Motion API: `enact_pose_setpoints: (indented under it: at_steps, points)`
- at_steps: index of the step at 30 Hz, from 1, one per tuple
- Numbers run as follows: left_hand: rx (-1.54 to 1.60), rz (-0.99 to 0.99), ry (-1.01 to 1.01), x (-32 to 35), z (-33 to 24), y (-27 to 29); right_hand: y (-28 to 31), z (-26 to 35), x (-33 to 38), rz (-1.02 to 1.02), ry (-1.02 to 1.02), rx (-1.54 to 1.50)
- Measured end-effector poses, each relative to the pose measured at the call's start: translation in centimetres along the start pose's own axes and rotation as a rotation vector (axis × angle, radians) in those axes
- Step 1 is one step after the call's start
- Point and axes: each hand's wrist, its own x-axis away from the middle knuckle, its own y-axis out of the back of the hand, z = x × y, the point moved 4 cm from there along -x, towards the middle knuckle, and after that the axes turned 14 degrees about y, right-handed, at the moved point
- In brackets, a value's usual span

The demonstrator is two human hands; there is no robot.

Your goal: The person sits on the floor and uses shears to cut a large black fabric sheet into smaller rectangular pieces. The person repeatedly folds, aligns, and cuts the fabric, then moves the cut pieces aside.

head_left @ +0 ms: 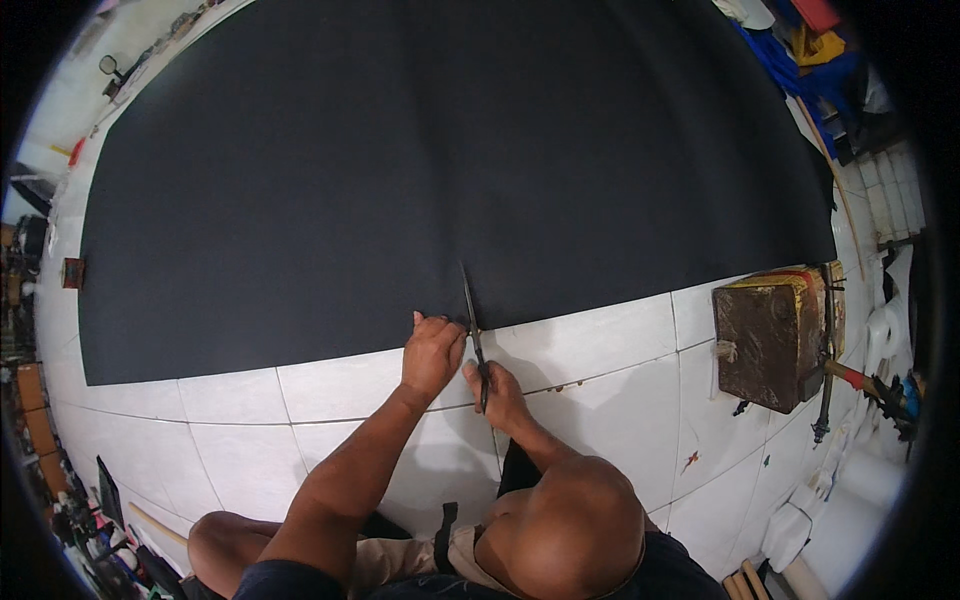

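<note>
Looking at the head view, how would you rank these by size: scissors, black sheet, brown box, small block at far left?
Largest to smallest, as they look:
1. black sheet
2. brown box
3. scissors, long but thin
4. small block

A: State the position of the sheet (280,200).
B: It lies on the floor (615,335), beyond both hands.

A: Where is the left hand (433,352)?
B: At the sheet's near edge, just left of the scissors (474,325).

A: And the right hand (503,395)?
B: Nearer than that edge, around the scissors' handles. The visible blade points away, over the sheet.

A: Locate the surrounding items.
B: Block (73,273): at the sheet's left edge. Box (758,345): by the near right corner. Rolls (872,475): right of and nearer than the box.
</note>
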Motion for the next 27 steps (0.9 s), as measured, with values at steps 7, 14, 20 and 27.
enact_pose_setpoints:
  at_steps: [7,14,20,27]
  points:
    - [-0.171,0.130,-0.074,0.3,-0.2,0.2,0.5,-1.1,-0.4,-0.045,0.034,0.033]
    - [-0.434,0.185,-0.126,1.8,0.9,0.2,0.5,3.9,-5.1,-0.024,-0.017,-0.163]
    - [-0.416,0.253,-0.108,1.3,0.1,0.2,0.7,3.3,-10.4,-0.098,0.070,-0.076]
    - [-0.319,0.237,-0.108,1.3,0.3,0.6,1.6,6.0,-11.6,-0.041,-0.006,-0.124]
